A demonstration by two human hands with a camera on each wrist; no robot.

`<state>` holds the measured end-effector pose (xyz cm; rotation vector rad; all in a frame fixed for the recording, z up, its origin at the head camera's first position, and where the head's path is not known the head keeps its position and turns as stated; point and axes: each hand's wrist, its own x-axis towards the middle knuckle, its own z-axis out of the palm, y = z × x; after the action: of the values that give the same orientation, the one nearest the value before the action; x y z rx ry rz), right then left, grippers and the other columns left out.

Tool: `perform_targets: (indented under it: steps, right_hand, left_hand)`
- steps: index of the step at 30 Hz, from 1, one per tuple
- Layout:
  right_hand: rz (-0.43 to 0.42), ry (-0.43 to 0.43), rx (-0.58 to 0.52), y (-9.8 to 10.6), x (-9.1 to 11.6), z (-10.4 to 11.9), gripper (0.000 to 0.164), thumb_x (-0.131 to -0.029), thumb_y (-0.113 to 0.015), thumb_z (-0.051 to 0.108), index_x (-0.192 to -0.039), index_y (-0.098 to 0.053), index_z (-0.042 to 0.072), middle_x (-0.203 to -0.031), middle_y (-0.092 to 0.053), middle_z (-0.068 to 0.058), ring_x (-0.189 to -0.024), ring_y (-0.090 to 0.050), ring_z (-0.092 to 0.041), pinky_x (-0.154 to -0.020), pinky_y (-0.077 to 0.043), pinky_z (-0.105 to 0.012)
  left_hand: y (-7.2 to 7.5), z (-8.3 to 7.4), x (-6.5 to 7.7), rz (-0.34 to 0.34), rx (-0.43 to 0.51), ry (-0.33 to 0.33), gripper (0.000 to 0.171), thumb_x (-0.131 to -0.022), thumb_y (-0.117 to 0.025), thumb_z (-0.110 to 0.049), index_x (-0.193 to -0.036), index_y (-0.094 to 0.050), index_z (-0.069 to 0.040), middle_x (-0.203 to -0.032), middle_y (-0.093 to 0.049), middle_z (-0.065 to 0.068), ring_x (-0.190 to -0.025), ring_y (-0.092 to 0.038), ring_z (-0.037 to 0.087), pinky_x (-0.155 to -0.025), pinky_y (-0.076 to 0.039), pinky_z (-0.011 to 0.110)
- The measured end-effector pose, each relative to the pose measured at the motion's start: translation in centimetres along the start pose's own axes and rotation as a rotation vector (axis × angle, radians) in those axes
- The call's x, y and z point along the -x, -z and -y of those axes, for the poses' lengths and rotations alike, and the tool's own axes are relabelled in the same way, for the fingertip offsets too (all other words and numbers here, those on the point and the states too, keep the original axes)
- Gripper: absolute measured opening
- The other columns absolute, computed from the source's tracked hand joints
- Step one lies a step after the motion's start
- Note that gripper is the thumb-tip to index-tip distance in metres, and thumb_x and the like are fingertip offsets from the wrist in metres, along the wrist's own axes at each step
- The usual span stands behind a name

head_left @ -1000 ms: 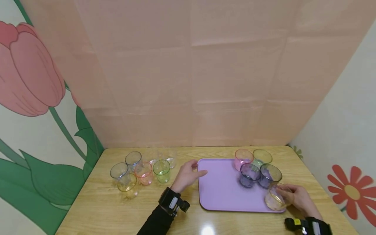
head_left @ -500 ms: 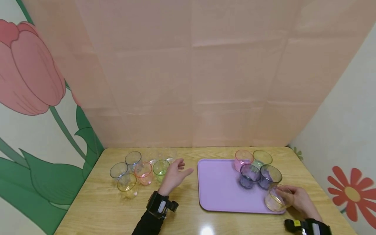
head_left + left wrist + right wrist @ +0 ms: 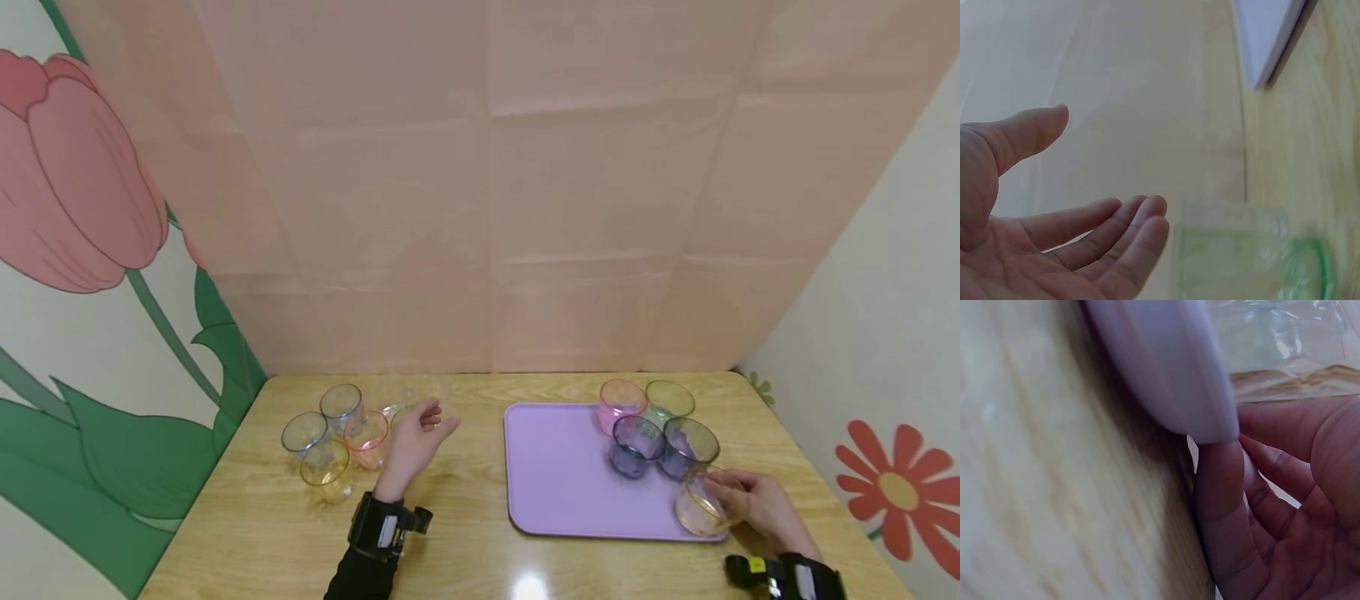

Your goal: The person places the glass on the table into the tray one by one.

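Note:
My left hand (image 3: 412, 442) hovers over the left part of the table, fingers loosely bent and thumb apart, holding nothing. In the head view it covers most of a green glass (image 3: 400, 412); the left wrist view has that green glass (image 3: 1229, 265) just beyond the fingertips. With my right hand (image 3: 765, 508) I grip a clear glass with a yellow rim (image 3: 697, 508) at the near right corner of the purple tray (image 3: 562, 492). From the right wrist, one finger (image 3: 1222, 494) lies against the underside of the tray's corner (image 3: 1179, 375).
On the tray's right side stand a pink glass (image 3: 621, 404), a pale green glass (image 3: 670, 402) and two dark glasses (image 3: 636, 450). Several more glasses cluster at left, among them a yellow one (image 3: 324, 471) and an orange-rimmed one (image 3: 367, 442). A papered wall (image 3: 480, 208) rises behind.
My left hand has moved left, away from the tray's left edge to in front of the green glass. My right hand has stayed on the yellow-rimmed glass.

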<state>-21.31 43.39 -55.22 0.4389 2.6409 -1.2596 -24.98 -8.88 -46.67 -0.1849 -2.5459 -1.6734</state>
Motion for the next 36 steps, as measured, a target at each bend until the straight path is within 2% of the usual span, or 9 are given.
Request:
perform_targets:
  steps: [2, 7, 10, 13, 16, 21, 30, 36]
  right_hand:
    - [0.001, 0.008, -0.005, 0.0, 0.1, 0.0, 0.067, -0.086, -0.071, 0.05, -0.121, -0.063, -0.006, -0.116, -0.067, -0.022, -0.096, -0.057, -0.019, -0.069, -0.047, -0.024]
    - [0.008, 0.027, -0.013, -0.1, 0.3, -0.3, 0.063, -0.088, -0.07, 0.045, -0.122, -0.063, -0.008, -0.114, -0.069, -0.018, -0.091, -0.055, -0.011, -0.069, -0.048, -0.024]
    - [0.002, 0.017, 0.005, -0.1, 0.3, -0.3, 0.063, -0.088, -0.07, 0.047, -0.122, -0.064, -0.006, -0.118, -0.067, -0.02, -0.094, -0.056, -0.015, -0.069, -0.048, -0.024]
    - [0.005, 0.011, 0.023, 0.1, 0.1, 0.0, 0.068, -0.086, -0.07, 0.052, -0.122, -0.064, -0.005, -0.123, -0.063, -0.025, -0.101, -0.056, -0.024, -0.071, -0.047, -0.025]
    - [0.003, 0.01, 0.024, 0.2, 0.1, 0.2, 0.07, -0.084, -0.071, 0.054, -0.122, -0.064, -0.005, -0.123, -0.063, -0.026, -0.104, -0.057, -0.027, -0.071, -0.046, -0.025]
    - [-0.01, 0.006, 0.023, 0.1, 0.2, 0.3, 0.068, -0.085, -0.071, 0.052, -0.121, -0.064, -0.005, -0.12, -0.065, -0.025, -0.1, -0.057, -0.024, -0.071, -0.046, -0.024]
    - [-0.016, -0.014, 0.007, -0.1, 0.1, 0.3, 0.064, -0.085, -0.072, 0.049, -0.12, -0.065, -0.005, -0.119, -0.064, -0.026, -0.098, -0.056, -0.024, -0.069, -0.047, -0.025]
    - [-0.008, -0.025, 0.019, 0.1, 0.1, 0.2, 0.067, -0.083, -0.073, 0.053, -0.119, -0.066, -0.003, -0.12, -0.064, -0.025, -0.1, -0.055, -0.027, -0.07, -0.045, -0.024]
  left_hand:
    - [0.6, -0.1, 0.1, -0.029, -0.002, -0.007, 0.056, -0.09, -0.071, -0.027, -0.131, -0.055, 0.007, -0.123, -0.062, 0.025, -0.111, -0.061, 0.038, -0.095, -0.05, 0.047]
    - [2.0, -0.2, 0.4, -0.1, -0.147, -0.019, 0.059, -0.088, -0.073, -0.032, -0.13, -0.057, 0.006, -0.126, -0.062, 0.024, -0.114, -0.06, 0.039, -0.094, -0.05, 0.051]
    - [2.5, 0.1, 0.5, -0.116, -0.237, -0.005, 0.064, -0.087, -0.073, -0.035, -0.133, -0.054, 0.006, -0.131, -0.059, 0.025, -0.12, -0.056, 0.041, -0.097, -0.047, 0.053]
    - [2.8, 0.3, 0.4, -0.119, -0.274, 0.006, 0.067, -0.087, -0.074, -0.033, -0.135, -0.051, 0.007, -0.135, -0.055, 0.027, -0.125, -0.052, 0.043, -0.1, -0.045, 0.055]
    - [2.9, 0.5, 0.3, -0.116, -0.28, 0.024, 0.068, -0.087, -0.074, -0.031, -0.137, -0.05, 0.007, -0.138, -0.052, 0.028, -0.128, -0.049, 0.045, -0.102, -0.043, 0.056]
    - [2.5, 0.8, 0.0, -0.104, -0.304, 0.029, 0.068, -0.086, -0.075, -0.03, -0.137, -0.048, 0.008, -0.139, -0.05, 0.031, -0.128, -0.048, 0.046, -0.103, -0.042, 0.057]
    - [1.5, 1.9, -0.3, -0.123, -0.443, -0.038, 0.075, -0.082, -0.08, -0.032, -0.137, -0.048, 0.008, -0.134, -0.052, 0.03, -0.123, -0.05, 0.046, -0.099, -0.045, 0.055]
    - [1.2, 2.1, -0.4, -0.105, -0.459, -0.038, 0.079, -0.077, -0.084, -0.028, -0.139, -0.048, 0.004, -0.136, -0.051, 0.028, -0.125, -0.049, 0.045, -0.099, -0.045, 0.055]
